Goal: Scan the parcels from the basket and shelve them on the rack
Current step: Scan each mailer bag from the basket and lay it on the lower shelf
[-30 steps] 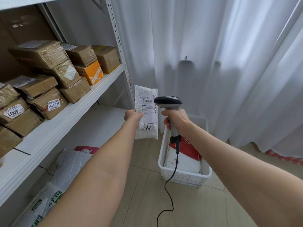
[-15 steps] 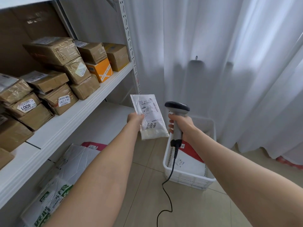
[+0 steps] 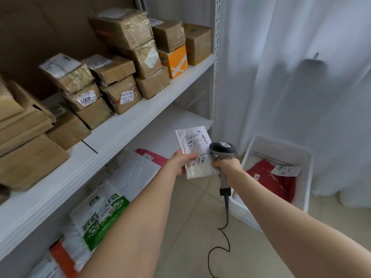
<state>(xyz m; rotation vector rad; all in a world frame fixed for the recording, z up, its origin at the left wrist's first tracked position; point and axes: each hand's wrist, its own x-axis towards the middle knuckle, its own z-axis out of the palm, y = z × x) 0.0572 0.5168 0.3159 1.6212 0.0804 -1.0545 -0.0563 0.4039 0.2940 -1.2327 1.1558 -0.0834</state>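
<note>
Holding a white parcel [image 3: 197, 155] at centre frame, the left hand [image 3: 180, 162] pinches its left edge, thumb on the labelled face. The right hand [image 3: 227, 165] has its fingers curled round the scanner [image 3: 222, 148] handle, the scanner's head overlapping the parcel's right edge. At right, the white basket [image 3: 308, 177] holds a red parcel [image 3: 269, 177]. Brown boxes [image 3: 124, 29] fill the rack shelf [image 3: 124, 127] in the upper left; soft bags [image 3: 128, 173] lie on the shelf below.
</note>
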